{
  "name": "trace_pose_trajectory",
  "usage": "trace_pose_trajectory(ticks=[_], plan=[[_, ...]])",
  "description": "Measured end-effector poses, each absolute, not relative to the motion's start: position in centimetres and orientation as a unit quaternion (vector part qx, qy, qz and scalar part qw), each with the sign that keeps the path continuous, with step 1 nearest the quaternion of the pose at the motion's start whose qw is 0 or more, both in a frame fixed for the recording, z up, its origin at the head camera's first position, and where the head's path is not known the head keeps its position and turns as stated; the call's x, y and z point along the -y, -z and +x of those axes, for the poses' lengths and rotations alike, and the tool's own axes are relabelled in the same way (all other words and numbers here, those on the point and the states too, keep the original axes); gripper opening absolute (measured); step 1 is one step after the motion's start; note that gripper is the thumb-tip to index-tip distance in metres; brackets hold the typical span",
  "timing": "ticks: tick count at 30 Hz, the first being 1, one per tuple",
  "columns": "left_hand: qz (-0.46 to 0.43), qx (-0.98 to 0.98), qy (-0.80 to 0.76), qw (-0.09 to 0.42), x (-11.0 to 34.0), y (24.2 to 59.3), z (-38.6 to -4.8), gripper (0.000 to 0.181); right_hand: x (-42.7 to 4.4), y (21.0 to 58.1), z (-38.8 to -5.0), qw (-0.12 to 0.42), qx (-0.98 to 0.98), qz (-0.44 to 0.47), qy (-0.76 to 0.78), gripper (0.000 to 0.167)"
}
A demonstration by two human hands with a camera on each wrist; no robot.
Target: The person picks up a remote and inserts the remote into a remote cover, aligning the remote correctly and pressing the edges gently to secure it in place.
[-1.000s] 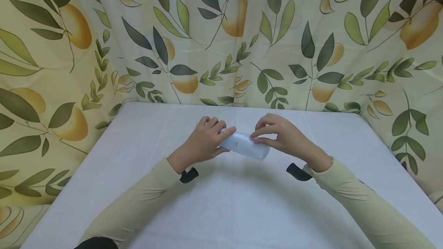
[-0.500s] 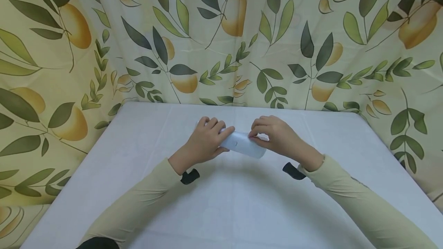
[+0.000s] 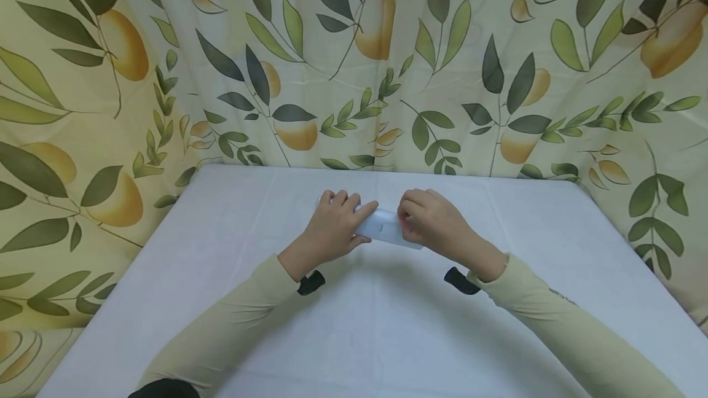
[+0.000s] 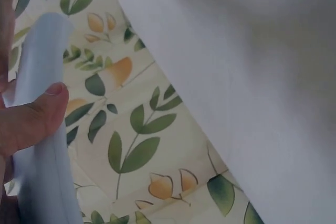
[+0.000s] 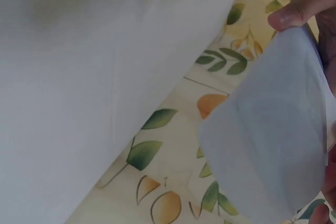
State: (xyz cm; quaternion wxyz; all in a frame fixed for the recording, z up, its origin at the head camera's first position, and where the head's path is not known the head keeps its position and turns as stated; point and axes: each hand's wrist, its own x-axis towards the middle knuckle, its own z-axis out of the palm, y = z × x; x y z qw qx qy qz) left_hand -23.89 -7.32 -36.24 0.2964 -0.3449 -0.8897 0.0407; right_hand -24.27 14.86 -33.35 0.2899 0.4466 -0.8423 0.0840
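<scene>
A pale bluish-white, tube-like roll (image 3: 383, 227) of what looks like thin plastic is held above the table between both hands. My left hand (image 3: 330, 226) grips its left part from above, thumb along the near side. The left wrist view shows the thumb lying across the smooth roll (image 4: 42, 166). At the roll's right end, my right hand (image 3: 434, 221) pinches the upper edge with curled fingers. Seen from the right wrist, that end spreads into a wide, slightly translucent flap (image 5: 273, 119), with the thumb on its top corner. The palm side of each hand is mostly hidden.
A white cloth covers the table (image 3: 365, 324). Behind and beside it hangs a curtain (image 3: 354, 78) printed with leaves and fruit. Dark straps (image 3: 461, 281) sit at both wrists, below pale sleeves.
My right hand has moved a little to the left, and its fingers have curled more tightly at the edge. The roll's right end looks flatter. My left hand keeps its grip.
</scene>
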Motion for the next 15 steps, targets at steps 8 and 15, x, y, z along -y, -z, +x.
trace_pose_trajectory(ticks=[8,15], plan=[[-0.332,0.892,-0.042,0.302,7.9,36.5,-24.2,0.056,-15.7,33.7,-24.3,0.316,0.830,0.452,-0.085,0.023],[-0.350,0.870,-0.057,0.343,8.4,36.9,-24.6,0.054,-16.9,33.5,-24.7,0.303,0.829,0.456,-0.113,0.019]])
